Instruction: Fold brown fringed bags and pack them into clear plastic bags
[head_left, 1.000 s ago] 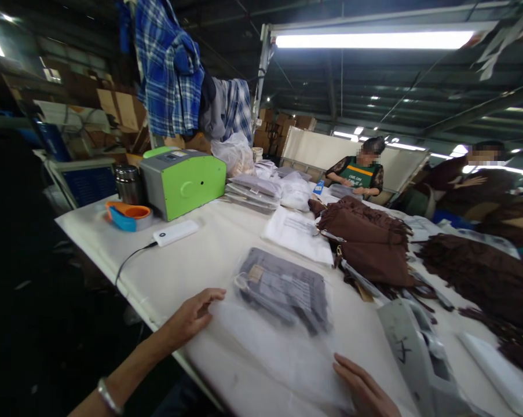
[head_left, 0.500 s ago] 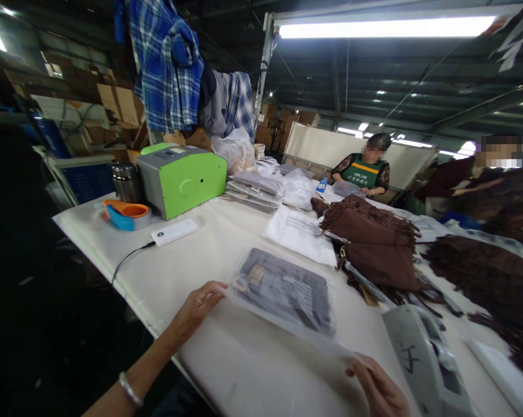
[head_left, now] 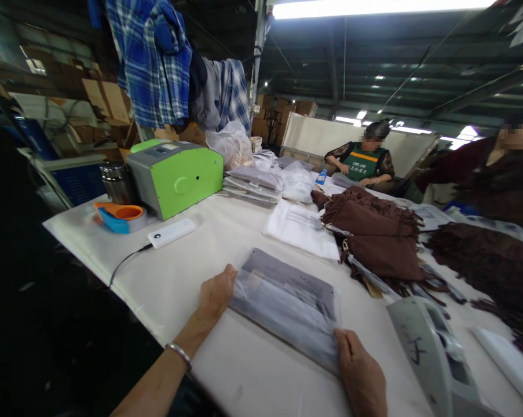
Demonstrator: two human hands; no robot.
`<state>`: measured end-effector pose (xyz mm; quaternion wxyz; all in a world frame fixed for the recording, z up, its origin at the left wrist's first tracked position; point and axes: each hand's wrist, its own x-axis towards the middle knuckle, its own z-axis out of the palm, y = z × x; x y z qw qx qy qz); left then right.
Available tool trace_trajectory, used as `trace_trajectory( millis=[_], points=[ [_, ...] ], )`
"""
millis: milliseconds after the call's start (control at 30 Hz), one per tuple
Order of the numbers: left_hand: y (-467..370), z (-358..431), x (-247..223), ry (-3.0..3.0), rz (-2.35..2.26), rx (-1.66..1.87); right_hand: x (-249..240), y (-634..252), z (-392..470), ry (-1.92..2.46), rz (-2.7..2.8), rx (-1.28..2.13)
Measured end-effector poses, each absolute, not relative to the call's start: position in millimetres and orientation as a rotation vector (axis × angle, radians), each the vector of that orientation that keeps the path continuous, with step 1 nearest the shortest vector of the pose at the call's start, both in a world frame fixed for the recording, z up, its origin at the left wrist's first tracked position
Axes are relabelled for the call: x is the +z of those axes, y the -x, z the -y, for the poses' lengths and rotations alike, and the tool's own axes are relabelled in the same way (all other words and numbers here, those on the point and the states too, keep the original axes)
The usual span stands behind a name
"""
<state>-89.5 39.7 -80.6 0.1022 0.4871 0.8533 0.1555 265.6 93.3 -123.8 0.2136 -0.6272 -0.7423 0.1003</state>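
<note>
A flat grey item in a clear plastic bag (head_left: 287,301) lies on the white table (head_left: 191,289) in front of me. My left hand (head_left: 218,289) pinches the bag's left edge between thumb and fingers. Gripping its right edge near the lower corner is my right hand (head_left: 360,368). The plastic is folded over the near part of the item, which blurs what lies beneath. Small print shows through on the far part. Just right of my right hand stands a grey tape dispenser (head_left: 426,353).
A green and grey machine (head_left: 187,179), a steel flask (head_left: 116,182), an orange and blue tape item (head_left: 120,215) and a white power bank (head_left: 172,233) stand left. Brown fringed bags (head_left: 374,243) and white plastic bags (head_left: 302,231) lie beyond. A co-worker (head_left: 361,159) sits opposite.
The loose near end of the plastic bag has been folded over the grey item. My right hand has moved up and inward to the item's edge; my left hand has shifted slightly forward.
</note>
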Motion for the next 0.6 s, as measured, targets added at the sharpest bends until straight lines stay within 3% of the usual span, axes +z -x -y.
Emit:
trace_trajectory(
  millis=[333,500,600],
  points=[
    [96,-53,-80,-1.506,-2.651,0.363,-103,-259,-86,2.101,2.079,0.490],
    [93,-40,-70,-1.666,-2.670,0.647,-95,-252,-84,2.132,2.106,0.529],
    [56,-26,-73,-2.223,-2.290,1.018,-94,-251,-84,2.112,2.115,0.462]
  ],
)
